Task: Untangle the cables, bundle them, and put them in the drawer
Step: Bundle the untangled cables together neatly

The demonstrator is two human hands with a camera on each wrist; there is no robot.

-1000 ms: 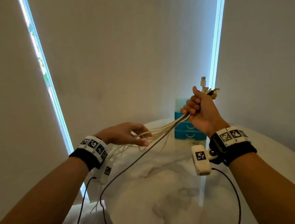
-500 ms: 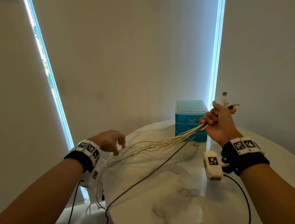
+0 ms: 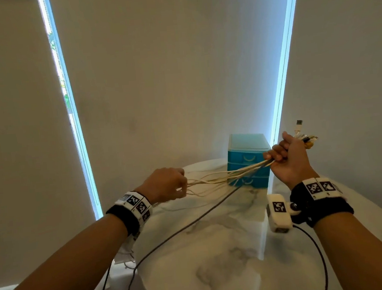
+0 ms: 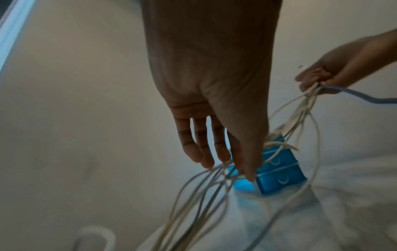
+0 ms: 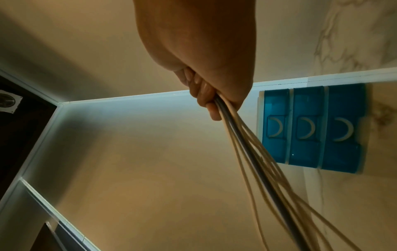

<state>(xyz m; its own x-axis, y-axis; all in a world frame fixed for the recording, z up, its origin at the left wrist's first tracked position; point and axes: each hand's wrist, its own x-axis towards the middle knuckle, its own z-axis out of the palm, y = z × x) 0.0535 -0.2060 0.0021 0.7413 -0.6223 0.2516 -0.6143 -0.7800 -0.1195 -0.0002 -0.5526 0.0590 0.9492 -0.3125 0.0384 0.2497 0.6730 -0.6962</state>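
Note:
Several thin white cables (image 3: pixel 220 179) and one dark grey cable (image 3: pixel 192 223) stretch above the marble table (image 3: pixel 219 265). My right hand (image 3: pixel 285 157) grips them in a fist in front of the blue drawer unit (image 3: pixel 247 156), and their plugs (image 3: pixel 303 135) stick out above it. My left hand (image 3: pixel 169 185) is at the loose white strands. In the left wrist view its fingers (image 4: pixel 201 152) are nearly straight and the cables (image 4: pixel 193 195) run past the fingertips. The right wrist view shows my right hand (image 5: pixel 211 101) wrapped round the cables (image 5: pixel 257 161). All three drawers (image 5: pixel 311 129) are closed.
The cables' free ends hang over the table's left edge. The grey cable crosses the tabletop diagonally towards the near left edge. White blinds and two bright window strips (image 3: pixel 280 67) stand behind the table. Black wristband leads dangle under both forearms.
My right hand moved right and a little lower with the cable ends, uncovering the drawer unit. My left hand released its pinch, slid left along the white strands, then returned to them.

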